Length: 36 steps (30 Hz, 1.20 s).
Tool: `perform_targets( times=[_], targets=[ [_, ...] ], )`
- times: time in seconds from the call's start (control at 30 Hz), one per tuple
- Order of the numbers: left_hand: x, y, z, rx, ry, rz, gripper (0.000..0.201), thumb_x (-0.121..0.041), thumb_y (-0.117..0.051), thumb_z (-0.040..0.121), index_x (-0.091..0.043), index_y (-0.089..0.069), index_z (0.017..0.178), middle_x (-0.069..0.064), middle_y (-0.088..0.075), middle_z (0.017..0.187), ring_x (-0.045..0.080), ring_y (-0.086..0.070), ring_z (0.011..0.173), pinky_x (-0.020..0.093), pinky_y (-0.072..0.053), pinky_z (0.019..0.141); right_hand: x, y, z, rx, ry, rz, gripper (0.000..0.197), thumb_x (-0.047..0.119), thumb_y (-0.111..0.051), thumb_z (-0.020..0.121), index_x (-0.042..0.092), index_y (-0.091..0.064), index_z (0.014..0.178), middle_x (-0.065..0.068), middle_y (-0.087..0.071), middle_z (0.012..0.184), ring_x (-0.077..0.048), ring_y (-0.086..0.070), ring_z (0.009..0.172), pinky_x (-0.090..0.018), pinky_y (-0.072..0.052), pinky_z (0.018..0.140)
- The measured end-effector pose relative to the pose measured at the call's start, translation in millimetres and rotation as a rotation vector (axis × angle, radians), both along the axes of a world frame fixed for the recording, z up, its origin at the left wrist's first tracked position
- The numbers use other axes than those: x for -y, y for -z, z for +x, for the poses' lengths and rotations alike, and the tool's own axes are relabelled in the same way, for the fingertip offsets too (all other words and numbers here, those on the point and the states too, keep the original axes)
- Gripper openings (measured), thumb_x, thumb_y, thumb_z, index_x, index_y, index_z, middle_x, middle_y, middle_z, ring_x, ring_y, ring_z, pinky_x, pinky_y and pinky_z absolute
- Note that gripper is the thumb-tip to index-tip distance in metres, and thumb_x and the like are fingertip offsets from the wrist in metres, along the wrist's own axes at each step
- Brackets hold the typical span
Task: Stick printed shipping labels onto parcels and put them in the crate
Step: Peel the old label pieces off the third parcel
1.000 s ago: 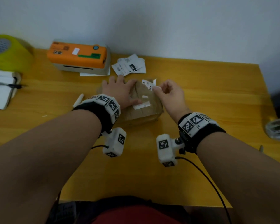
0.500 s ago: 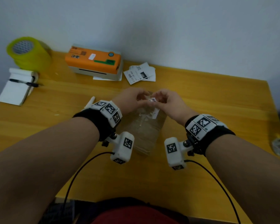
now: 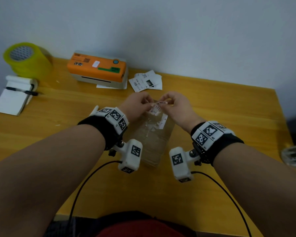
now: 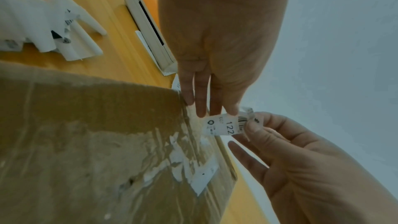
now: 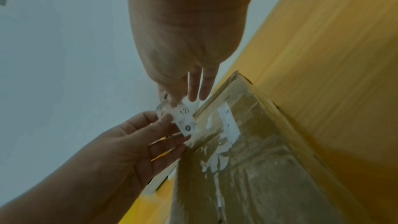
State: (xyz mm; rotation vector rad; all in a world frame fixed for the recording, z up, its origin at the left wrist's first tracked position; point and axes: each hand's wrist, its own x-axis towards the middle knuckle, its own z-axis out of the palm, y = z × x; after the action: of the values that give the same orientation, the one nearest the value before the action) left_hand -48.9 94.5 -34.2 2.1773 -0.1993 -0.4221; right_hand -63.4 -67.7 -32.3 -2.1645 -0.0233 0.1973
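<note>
A brown cardboard parcel [image 3: 152,139] lies on the yellow table, its taped top marked with torn white paper scraps. Above its far end both hands hold one small white label [image 3: 156,108] printed "122". My left hand [image 3: 149,104] pinches the label's left end, and my right hand [image 3: 164,103] pinches its right end. In the left wrist view the label [image 4: 226,125] hangs just off the parcel's [image 4: 86,142] corner. The right wrist view shows the label [image 5: 183,117] between both hands, beside the parcel [image 5: 258,159]. No crate is in view.
An orange label printer [image 3: 97,69] stands at the back by the wall, with loose printed labels [image 3: 146,81] to its right. A yellow tape roll [image 3: 27,59] and a notepad with a pen [image 3: 12,98] sit at the far left. A blurred grey object [image 3: 294,156] lies at the right edge.
My left hand has left the parcel's top and joined my right hand on the label. The parcel now lies lengthwise towards me instead of crosswise.
</note>
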Motion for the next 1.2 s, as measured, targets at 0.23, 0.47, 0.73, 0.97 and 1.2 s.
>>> perform_targets(
  times=[0.23,0.47,0.73,0.97,1.2],
  targets=[
    [4.9,-16.0,2.2,-0.255,-0.152,-0.305,0.027,-0.027,-0.046,0.097,-0.006,-0.058,0.109,0.005,-0.064,0.086,0.016,-0.063,0.073,0.02,-0.053,0.058,-5.1,2.1,-2.8,-0.057,0.072,0.292,0.033,0.005,-0.065,0.087,0.015,-0.046,0.112,-0.008,-0.064,0.082,-0.016,-0.066,0.071,-0.026,-0.056,0.068],
    [-3.3,-5.4,0.8,-0.098,-0.075,-0.152,0.017,-0.011,-0.067,0.084,-0.003,-0.065,0.099,0.011,-0.068,0.089,0.021,-0.065,0.081,0.03,-0.056,0.076,-13.3,8.4,-3.7,0.002,-0.038,0.045,0.022,0.017,-0.07,0.084,0.023,-0.051,0.092,0.006,-0.058,0.088,-0.009,-0.056,0.077,-0.014,-0.043,0.06],
    [-21.3,8.3,-0.5,-0.061,-0.058,0.083,0.018,-0.013,-0.067,0.085,-0.009,-0.064,0.102,0.004,-0.06,0.088,0.012,-0.055,0.077,0.016,-0.045,0.063,14.6,22.5,0.8,0.077,-0.243,-0.43,0.029,0.016,-0.055,0.092,0.018,-0.063,0.12,-0.001,-0.049,0.103,-0.016,-0.05,0.092,-0.026,-0.042,0.078],
    [-2.9,11.7,-2.8,-0.012,-0.01,0.098,0.023,-0.015,-0.064,0.087,-0.009,-0.065,0.109,0.0,-0.058,0.094,0.008,-0.051,0.082,0.008,-0.039,0.062,12.9,30.6,6.8,0.124,-0.329,-0.593,0.026,0.025,-0.054,0.093,0.026,-0.066,0.116,-0.003,-0.05,0.101,-0.021,-0.049,0.097,-0.028,-0.037,0.075],
    [-3.5,14.3,3.3,-0.037,0.003,0.153,0.021,-0.018,-0.064,0.087,-0.01,-0.067,0.106,-0.01,-0.052,0.078,-0.001,-0.047,0.068,0.009,-0.035,0.057,11.9,29.2,6.7,0.15,-0.376,-0.629,0.025,0.025,-0.052,0.094,0.024,-0.067,0.114,-0.006,-0.053,0.103,-0.024,-0.05,0.097,-0.035,-0.042,0.078]
  ],
)
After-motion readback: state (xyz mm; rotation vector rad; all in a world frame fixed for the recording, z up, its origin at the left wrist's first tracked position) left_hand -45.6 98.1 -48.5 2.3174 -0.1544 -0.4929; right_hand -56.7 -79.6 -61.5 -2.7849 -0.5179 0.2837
